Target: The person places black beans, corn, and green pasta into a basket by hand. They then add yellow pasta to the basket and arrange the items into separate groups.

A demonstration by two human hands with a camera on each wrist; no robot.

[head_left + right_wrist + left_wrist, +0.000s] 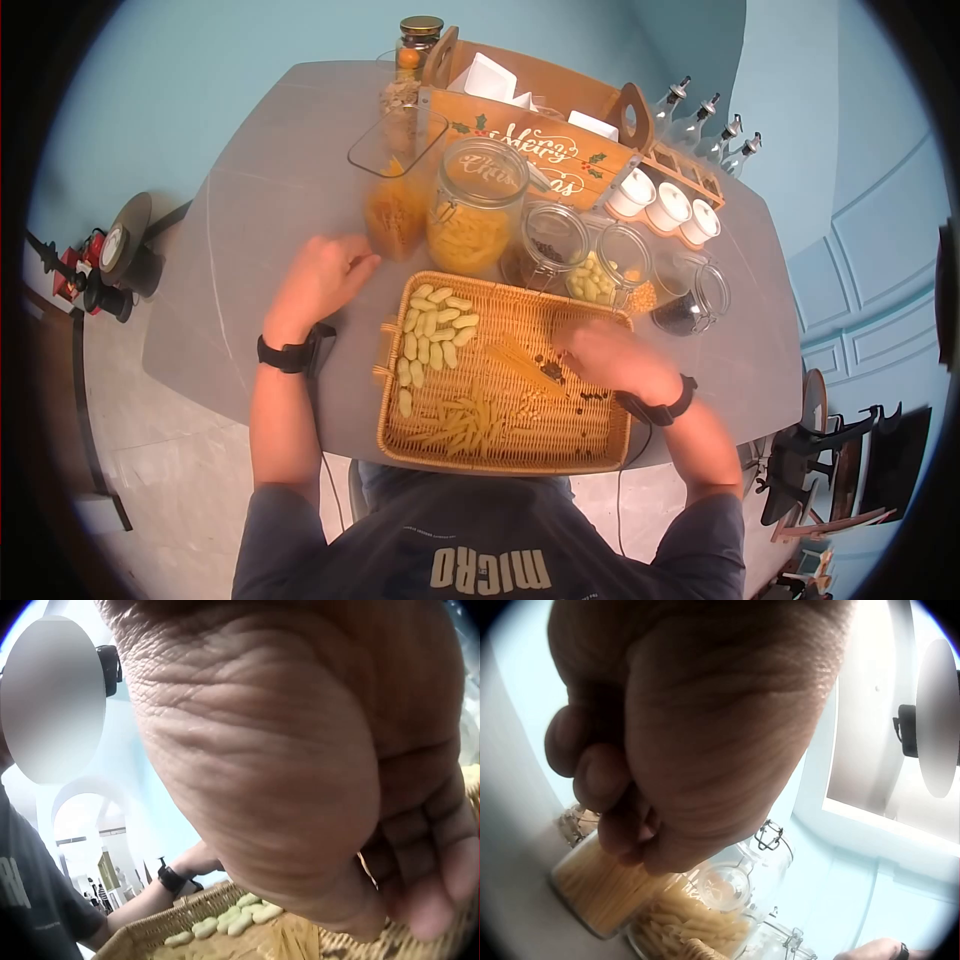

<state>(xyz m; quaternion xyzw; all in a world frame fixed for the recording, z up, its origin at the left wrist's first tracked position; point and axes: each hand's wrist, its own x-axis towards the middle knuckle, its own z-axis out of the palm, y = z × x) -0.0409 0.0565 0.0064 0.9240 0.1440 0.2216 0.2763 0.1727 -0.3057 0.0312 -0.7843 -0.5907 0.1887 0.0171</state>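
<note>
Beside the jar of long pasta (395, 215), my left hand (322, 280) hangs with loosely curled fingers; nothing shows in it. In the left wrist view its fingertips overlap that jar (604, 885). My right hand (612, 355), blurred, is over the right part of a wicker basket (480, 465). The right wrist view has its fingers (442, 892) bent downward, and whether they pinch something small is hidden. In the basket lie peanuts in shell (435, 330) at upper left, short pasta (465, 425) below, a bundle of long pasta (525, 367), pale kernels and dark pieces.
Behind the basket stand a large jar of penne (470, 235), a jar of peanuts (595, 280) and a jar of dark pieces (680, 315). Farther back are a wooden crate (540, 130), white lidded pots (668, 207) and glass bottles (690, 125).
</note>
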